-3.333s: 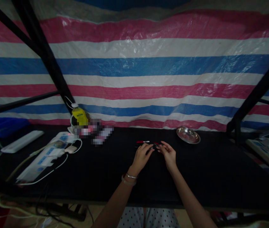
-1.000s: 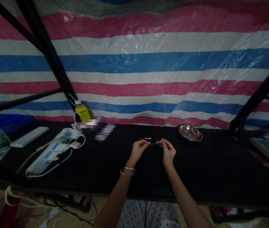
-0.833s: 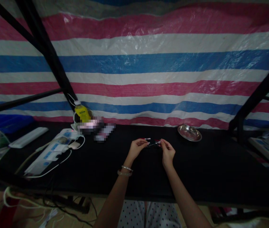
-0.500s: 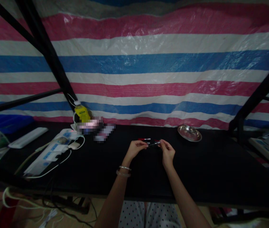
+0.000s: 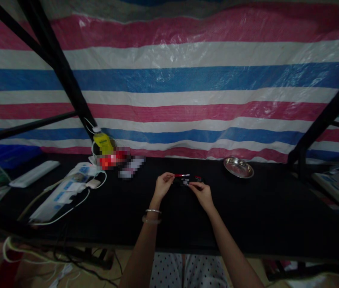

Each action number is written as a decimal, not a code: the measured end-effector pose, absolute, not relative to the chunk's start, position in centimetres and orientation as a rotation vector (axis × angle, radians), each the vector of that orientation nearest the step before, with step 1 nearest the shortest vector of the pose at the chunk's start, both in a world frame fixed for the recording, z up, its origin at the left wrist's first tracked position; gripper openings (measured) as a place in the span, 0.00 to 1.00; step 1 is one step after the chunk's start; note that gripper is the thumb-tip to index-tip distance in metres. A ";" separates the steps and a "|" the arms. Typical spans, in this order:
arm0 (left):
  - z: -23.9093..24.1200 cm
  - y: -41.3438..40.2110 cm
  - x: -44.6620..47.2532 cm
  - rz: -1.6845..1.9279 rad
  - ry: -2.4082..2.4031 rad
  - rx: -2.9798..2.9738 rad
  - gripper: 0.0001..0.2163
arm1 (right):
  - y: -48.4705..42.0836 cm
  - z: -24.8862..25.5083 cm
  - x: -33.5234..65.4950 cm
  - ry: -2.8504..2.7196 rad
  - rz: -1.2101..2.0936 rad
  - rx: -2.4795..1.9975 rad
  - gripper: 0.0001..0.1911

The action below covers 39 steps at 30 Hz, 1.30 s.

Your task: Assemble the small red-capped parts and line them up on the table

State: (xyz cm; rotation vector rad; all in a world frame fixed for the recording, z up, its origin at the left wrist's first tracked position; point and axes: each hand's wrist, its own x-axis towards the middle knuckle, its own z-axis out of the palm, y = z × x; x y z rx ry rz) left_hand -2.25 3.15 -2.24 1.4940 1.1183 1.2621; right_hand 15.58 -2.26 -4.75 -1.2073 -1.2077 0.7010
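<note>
My left hand (image 5: 163,186) is pinched closed beside the left end of a slim red pen-like stick (image 5: 182,175) with a silver tip. Whether its fingers grip that stick or something dark just below it is too dim to tell. My right hand (image 5: 202,195) is also closed, thumb and finger pinching a small silver-ended dark stick (image 5: 184,183) at its right side. A dark red piece (image 5: 198,178) lies on the black table just beyond my right fingers.
A round metal dish (image 5: 238,167) stands at the back right. To the left are a power strip (image 5: 60,196) with plugs and cables, a long white box (image 5: 34,174), a yellow bottle (image 5: 103,144) and blurred items. A striped sheet (image 5: 169,80) hangs behind, between black frame posts.
Both hands have shifted left. My left hand is now at the red stick's left end. My right hand has come away from the dark red piece toward the middle.
</note>
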 end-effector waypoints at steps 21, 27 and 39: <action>-2.1 1.8 -1.9 1.051 1.704 1.906 0.05 | -2.5 -5.5 15.9 -1.617 0.474 -1.249 0.05; -1.8 1.4 -1.6 1.049 1.687 2.015 0.06 | -2.4 -5.5 15.8 -1.629 0.452 -1.272 0.05; -1.4 0.6 -0.7 1.156 1.497 2.234 0.05 | -2.9 -5.0 18.0 -1.081 0.048 -1.529 0.13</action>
